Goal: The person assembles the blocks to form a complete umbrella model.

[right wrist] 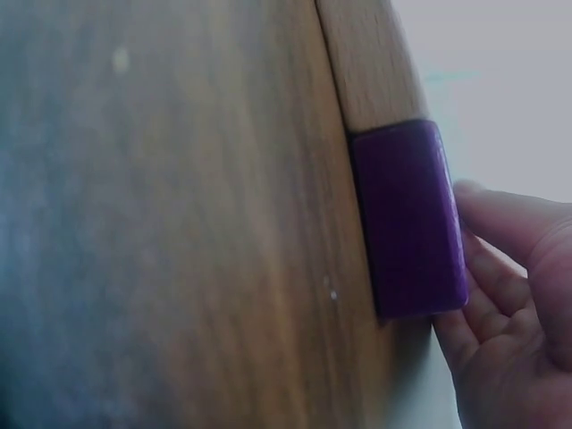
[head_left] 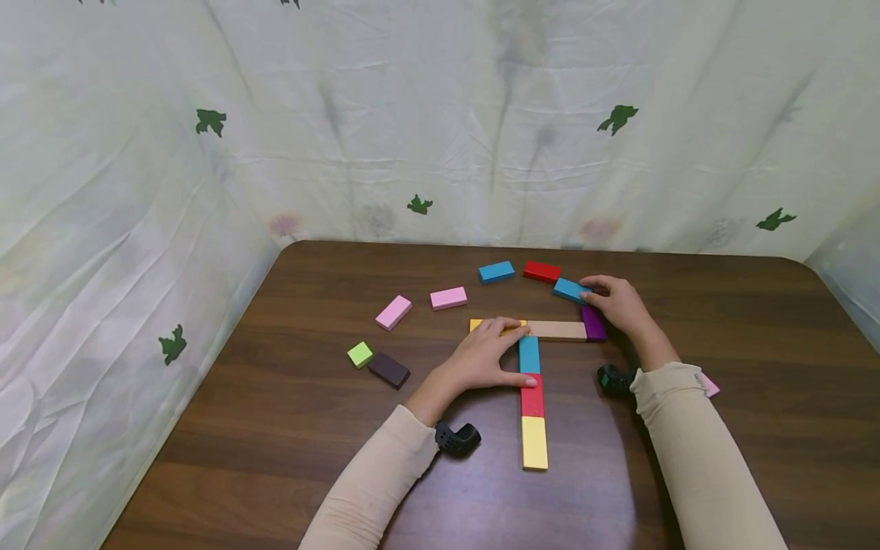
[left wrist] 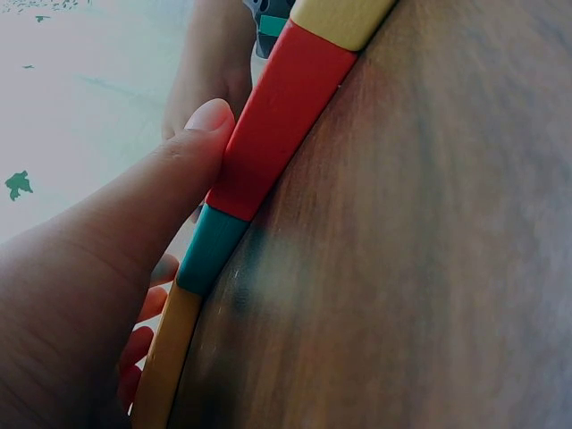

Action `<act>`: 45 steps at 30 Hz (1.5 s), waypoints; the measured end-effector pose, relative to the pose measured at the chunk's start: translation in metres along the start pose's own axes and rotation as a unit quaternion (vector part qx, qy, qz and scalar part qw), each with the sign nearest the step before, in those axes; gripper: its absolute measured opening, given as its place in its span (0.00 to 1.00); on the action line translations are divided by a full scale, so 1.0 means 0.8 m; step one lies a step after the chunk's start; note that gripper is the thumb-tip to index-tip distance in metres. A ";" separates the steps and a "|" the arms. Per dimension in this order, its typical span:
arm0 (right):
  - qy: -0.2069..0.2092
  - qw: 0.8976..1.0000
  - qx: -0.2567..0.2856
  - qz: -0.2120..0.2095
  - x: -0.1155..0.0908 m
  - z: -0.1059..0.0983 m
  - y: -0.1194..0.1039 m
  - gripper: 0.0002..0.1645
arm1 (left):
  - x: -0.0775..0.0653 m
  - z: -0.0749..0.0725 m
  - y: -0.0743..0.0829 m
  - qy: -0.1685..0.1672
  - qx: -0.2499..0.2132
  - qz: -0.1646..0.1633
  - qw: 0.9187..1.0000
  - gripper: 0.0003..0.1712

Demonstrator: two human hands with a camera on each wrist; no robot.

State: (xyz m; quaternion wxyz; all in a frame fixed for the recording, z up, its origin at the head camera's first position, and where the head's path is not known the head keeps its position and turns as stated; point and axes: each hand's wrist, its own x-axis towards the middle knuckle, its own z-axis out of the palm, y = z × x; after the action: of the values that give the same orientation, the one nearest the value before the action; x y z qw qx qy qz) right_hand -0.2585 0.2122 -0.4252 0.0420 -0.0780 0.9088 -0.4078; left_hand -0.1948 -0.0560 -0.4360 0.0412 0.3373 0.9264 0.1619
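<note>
A T-like layout of flat wooden blocks lies on the table. Its stem runs from a blue block (head_left: 529,354) through a red block (head_left: 532,401) to a pale yellow block (head_left: 534,443). Across its top lie an orange-yellow block (head_left: 476,325), a plain wood block (head_left: 558,331) and a purple block (head_left: 594,325). My left hand (head_left: 477,360) rests over the corner, thumb on the red block, fingers spread toward the crossbar. Beyond the purple block, my right hand (head_left: 624,312) pinches the right end of another blue block (head_left: 570,290); that block is hidden in the right wrist view.
Behind lie a loose red block (head_left: 541,271) and a blue block (head_left: 496,272). Two pink blocks (head_left: 448,298), a lime green block (head_left: 360,354) and a dark block (head_left: 389,370) are on the left. Another pink block (head_left: 710,385) shows partly behind the right sleeve.
</note>
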 end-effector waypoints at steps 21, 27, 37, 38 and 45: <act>-0.015 0.999 0.046 -0.014 -0.001 -0.001 0.014 0.22 | -0.001 0.000 0.000 -0.001 -0.005 -0.003 1.000 0.53; -0.012 0.998 0.060 -0.010 -0.002 -0.002 0.017 0.22 | 0.000 0.001 -0.001 0.000 -0.003 -0.003 1.000 0.53; -0.005 0.998 0.066 -0.013 -0.003 -0.002 0.017 0.21 | 0.000 0.000 -0.001 0.000 -0.002 -0.003 1.000 0.52; -0.005 0.998 0.066 -0.013 -0.003 -0.002 0.017 0.21 | 0.000 0.000 -0.001 0.000 -0.002 -0.003 1.000 0.52; -0.006 0.997 0.070 -0.014 -0.005 -0.002 0.017 0.22 | -0.001 0.000 0.000 -0.001 -0.004 -0.004 1.000 0.52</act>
State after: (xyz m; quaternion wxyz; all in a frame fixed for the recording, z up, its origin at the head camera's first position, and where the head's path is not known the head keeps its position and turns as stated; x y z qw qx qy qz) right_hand -0.2563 0.2234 -0.4343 0.0469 -0.0900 0.8764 -0.4708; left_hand -0.1946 -0.0564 -0.4357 0.0443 0.3339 0.9270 0.1650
